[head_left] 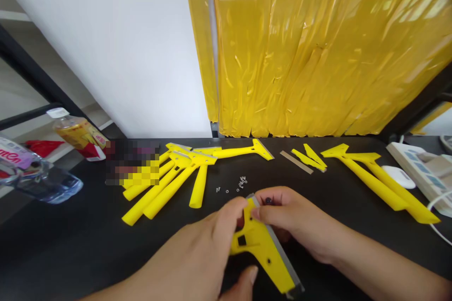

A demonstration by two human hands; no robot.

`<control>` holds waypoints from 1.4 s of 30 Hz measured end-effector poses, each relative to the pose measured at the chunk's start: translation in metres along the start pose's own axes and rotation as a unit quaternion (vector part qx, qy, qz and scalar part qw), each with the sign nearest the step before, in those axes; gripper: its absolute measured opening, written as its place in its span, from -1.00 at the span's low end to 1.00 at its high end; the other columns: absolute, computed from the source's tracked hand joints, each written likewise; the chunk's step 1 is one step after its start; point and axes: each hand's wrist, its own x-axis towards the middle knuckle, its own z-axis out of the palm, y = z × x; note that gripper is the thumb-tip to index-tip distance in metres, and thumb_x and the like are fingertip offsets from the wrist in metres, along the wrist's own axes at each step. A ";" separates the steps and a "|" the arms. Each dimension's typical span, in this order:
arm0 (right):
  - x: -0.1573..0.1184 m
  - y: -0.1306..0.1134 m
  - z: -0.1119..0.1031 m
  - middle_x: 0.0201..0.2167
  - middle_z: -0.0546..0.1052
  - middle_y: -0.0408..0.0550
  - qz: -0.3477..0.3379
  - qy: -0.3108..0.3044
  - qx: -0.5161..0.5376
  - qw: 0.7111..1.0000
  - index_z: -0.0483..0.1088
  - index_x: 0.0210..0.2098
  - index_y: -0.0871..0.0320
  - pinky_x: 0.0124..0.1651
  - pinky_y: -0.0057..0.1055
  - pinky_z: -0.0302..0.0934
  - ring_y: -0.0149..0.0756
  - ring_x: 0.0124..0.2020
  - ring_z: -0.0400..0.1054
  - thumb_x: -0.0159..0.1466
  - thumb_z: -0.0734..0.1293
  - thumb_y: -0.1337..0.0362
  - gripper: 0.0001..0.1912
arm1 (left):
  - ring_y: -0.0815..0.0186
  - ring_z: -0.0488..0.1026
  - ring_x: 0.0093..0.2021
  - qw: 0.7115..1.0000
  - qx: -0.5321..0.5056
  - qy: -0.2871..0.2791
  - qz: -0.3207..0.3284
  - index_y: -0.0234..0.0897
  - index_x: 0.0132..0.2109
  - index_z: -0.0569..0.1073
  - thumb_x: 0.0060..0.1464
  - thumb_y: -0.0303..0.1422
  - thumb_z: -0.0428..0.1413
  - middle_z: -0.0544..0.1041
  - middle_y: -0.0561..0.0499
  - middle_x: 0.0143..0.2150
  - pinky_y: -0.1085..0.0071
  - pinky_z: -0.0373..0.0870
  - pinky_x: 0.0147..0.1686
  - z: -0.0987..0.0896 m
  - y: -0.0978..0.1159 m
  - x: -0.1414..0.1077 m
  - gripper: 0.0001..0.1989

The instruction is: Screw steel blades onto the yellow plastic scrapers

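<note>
A yellow scraper [259, 240] with a grey strip along its long edge is tilted between my hands at the front of the table. My left hand [208, 240] is closed round its neck side, and its handle is hidden. My right hand [293, 216] pinches the upper end of the scraper head, thumb tip beside a small hole. A small dark round piece [269, 201] shows at the right fingers; whether they hold it I cannot tell. Just beyond lie small screws and nuts [242, 182] in a loose group.
Several yellow scrapers [176, 169] lie overlapping at the left, another scraper [240, 151] behind. At right are two yellow handles [374, 178], thin yellow plates [310, 157], a brown strip [296, 162] and a power strip [420, 174]. Bottles [38, 174] lean at far left.
</note>
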 end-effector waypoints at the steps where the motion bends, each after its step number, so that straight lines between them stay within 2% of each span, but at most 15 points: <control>1: -0.002 -0.003 -0.002 -0.56 0.26 -0.28 -0.018 -0.013 -0.037 0.999 0.39 -0.43 0.18 -0.50 -0.45 -0.16 -0.49 -0.55 -0.03 0.28 0.44 0.11 -0.71 | 0.16 0.60 -0.23 0.992 -0.106 -0.025 -0.057 -0.14 0.38 0.19 0.15 -0.25 0.26 0.62 -0.07 -0.03 0.28 0.54 -0.23 -0.004 0.001 0.000 -0.28; 3: -0.006 -0.008 -0.004 -0.54 0.29 -0.26 -0.043 -0.040 -0.093 0.994 0.41 -0.44 0.20 -0.45 -0.46 -0.08 -0.47 -0.50 0.03 0.28 0.45 0.15 -0.72 | 0.23 0.57 -0.25 0.933 -0.314 -0.093 -0.147 -0.10 0.34 0.28 0.18 -0.13 0.28 0.61 -0.01 -0.10 0.36 0.50 -0.26 -0.007 0.001 0.003 -0.35; 6: -0.011 -0.010 -0.004 -0.52 0.27 -0.26 -0.048 -0.062 -0.138 0.987 0.37 -0.45 0.19 -0.42 -0.46 -0.03 -0.45 -0.46 0.06 0.29 0.43 0.22 -0.74 | 0.29 0.55 -0.26 0.789 -0.553 -0.207 -0.171 -0.24 0.02 0.56 0.11 -0.12 0.36 0.61 -0.02 -0.19 0.42 0.46 -0.25 0.000 -0.002 0.009 -0.58; 7: -0.012 -0.010 -0.003 -0.52 0.26 -0.27 -0.043 -0.067 -0.147 0.986 0.35 -0.46 0.18 -0.43 -0.46 -0.03 -0.45 -0.46 0.06 0.30 0.42 0.24 -0.75 | 0.33 0.51 -0.30 0.761 -0.583 -0.224 -0.178 -0.27 -0.10 0.61 0.08 -0.13 0.38 0.60 -0.01 -0.25 0.46 0.43 -0.28 0.005 -0.003 0.011 -0.66; 9: -0.013 -0.008 -0.002 -0.53 0.25 -0.27 -0.038 -0.076 -0.155 0.984 0.33 -0.47 0.17 -0.44 -0.45 -0.04 -0.45 -0.47 0.05 0.30 0.40 0.28 -0.75 | 0.36 0.47 -0.33 0.729 -0.612 -0.235 -0.194 -0.27 -0.21 0.68 0.06 -0.14 0.40 0.62 -0.01 -0.27 0.50 0.38 -0.31 0.017 -0.007 0.014 -0.71; 11: -0.013 -0.006 0.000 -0.53 0.24 -0.28 -0.033 -0.082 -0.156 0.984 0.31 -0.48 0.16 -0.45 -0.45 -0.05 -0.45 -0.47 0.04 0.30 0.40 0.29 -0.75 | 0.36 0.48 -0.30 0.716 -0.627 -0.232 -0.201 -0.25 -0.20 0.73 0.05 -0.12 0.41 0.65 -0.03 -0.21 0.49 0.40 -0.22 0.028 -0.011 0.014 -0.70; 14: -0.011 -0.007 -0.001 -0.53 0.25 -0.28 -0.034 -0.070 -0.163 0.983 0.35 -0.47 0.17 -0.43 -0.46 -0.04 -0.45 -0.46 0.05 0.30 0.43 0.25 -0.73 | 0.35 0.50 -0.24 0.718 -0.628 -0.224 -0.199 -0.22 -0.13 0.74 0.08 -0.10 0.41 0.67 -0.06 -0.16 0.49 0.40 -0.11 0.036 -0.016 0.014 -0.68; 16: -0.010 -0.010 -0.004 -0.52 0.33 -0.26 -0.049 -0.043 -0.183 0.981 0.43 -0.42 0.17 -0.41 -0.47 0.03 -0.43 -0.45 0.13 0.31 0.44 0.17 -0.75 | 0.40 0.46 -0.35 0.729 -0.622 -0.210 -0.197 -0.26 -0.16 0.74 0.12 -0.09 0.37 0.67 -0.07 -0.23 0.54 0.38 -0.27 0.033 -0.019 0.015 -0.68; 18: -0.006 -0.014 -0.011 -0.45 0.47 -0.20 -0.078 0.008 -0.227 0.971 0.51 -0.34 0.14 -0.34 -0.44 0.15 -0.36 -0.40 0.28 0.37 0.39 0.10 -0.74 | 0.44 0.34 -0.54 0.735 -0.622 -0.173 -0.208 -0.32 -0.23 0.72 0.16 -0.06 0.31 0.60 -0.05 -0.43 0.56 0.26 -0.50 0.025 -0.021 0.017 -0.64; 20: 0.000 -0.016 -0.020 -0.33 0.58 -0.12 -0.111 0.096 -0.300 0.943 0.55 -0.24 0.09 -0.22 -0.37 0.27 -0.26 -0.29 0.42 0.45 0.29 0.08 -0.71 | 0.46 0.23 -0.66 0.739 -0.624 -0.107 -0.228 -0.37 -0.26 0.68 0.21 -0.07 0.26 0.47 0.02 -0.60 0.55 0.13 -0.63 0.014 -0.025 0.021 -0.62; 23: 0.013 -0.010 -0.031 -0.18 0.62 -0.06 -0.155 0.206 -0.432 0.864 0.52 0.05 0.00 -0.07 -0.25 0.33 -0.17 -0.18 0.50 0.49 0.20 0.20 -0.71 | 0.47 0.22 -0.67 0.752 -0.611 -0.005 -0.247 -0.41 -0.23 0.65 0.25 -0.12 0.23 0.42 0.04 -0.64 0.57 0.13 -0.63 0.001 -0.036 0.028 -0.63; 26: 0.025 0.006 -0.036 -0.11 0.59 0.01 -0.203 0.175 -0.553 0.789 0.42 0.18 0.07 -0.03 -0.22 0.37 -0.15 -0.15 0.52 0.39 0.16 0.44 -0.57 | 0.45 0.26 -0.67 0.767 -0.586 0.054 -0.255 -0.42 -0.21 0.62 0.27 -0.11 0.21 0.43 0.03 -0.64 0.56 0.19 -0.61 -0.002 -0.047 0.033 -0.63; 29: 0.032 0.021 -0.037 -0.15 0.55 0.05 -0.223 0.138 -0.613 0.745 0.42 0.15 0.15 -0.12 -0.27 0.39 -0.15 -0.17 0.51 0.32 0.16 0.52 -0.53 | 0.42 0.31 -0.67 0.777 -0.570 0.075 -0.257 -0.39 -0.20 0.60 0.28 -0.11 0.20 0.48 0.00 -0.64 0.56 0.22 -0.62 0.001 -0.052 0.034 -0.64; 36: 0.034 0.032 -0.039 -0.19 0.55 0.05 -0.235 0.126 -0.648 0.713 0.37 0.23 0.17 -0.19 -0.28 0.42 -0.13 -0.19 0.52 0.33 0.16 0.49 -0.49 | 0.43 0.30 -0.66 0.779 -0.583 0.035 -0.230 -0.38 -0.21 0.60 0.31 -0.13 0.18 0.45 0.03 -0.65 0.57 0.31 -0.62 0.007 -0.051 0.030 -0.65; 42: 0.037 0.030 -0.040 -0.17 0.55 0.02 -0.216 0.133 -0.634 0.731 0.42 0.06 0.14 -0.18 -0.24 0.41 -0.13 -0.19 0.53 0.37 0.20 0.42 -0.68 | 0.43 0.31 -0.65 0.780 -0.588 0.023 -0.214 -0.39 -0.21 0.60 0.31 -0.11 0.17 0.45 0.03 -0.65 0.57 0.32 -0.61 0.010 -0.052 0.027 -0.63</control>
